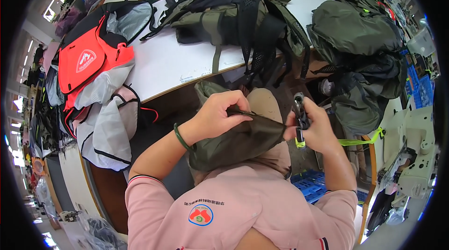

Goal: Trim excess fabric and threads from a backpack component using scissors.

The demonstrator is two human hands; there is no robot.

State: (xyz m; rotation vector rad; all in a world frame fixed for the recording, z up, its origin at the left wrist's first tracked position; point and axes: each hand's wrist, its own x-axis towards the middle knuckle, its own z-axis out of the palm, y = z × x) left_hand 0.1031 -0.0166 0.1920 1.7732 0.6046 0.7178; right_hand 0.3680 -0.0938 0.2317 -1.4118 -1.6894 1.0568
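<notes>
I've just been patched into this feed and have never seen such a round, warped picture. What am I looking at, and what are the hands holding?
There is one view, from a wide fisheye camera worn on a person's head, looking down at their own two bare hands, so straight edges bend near the rim. The left hand pinches a piece of olive-green fabric held over the lap. The right hand grips a small dark tool with a yellow-green end; I cannot tell exactly what kind. Ahead is a white table carrying an olive backpack. A red and grey bag hangs over its left edge, and more dark green bags are piled on the right.
</notes>
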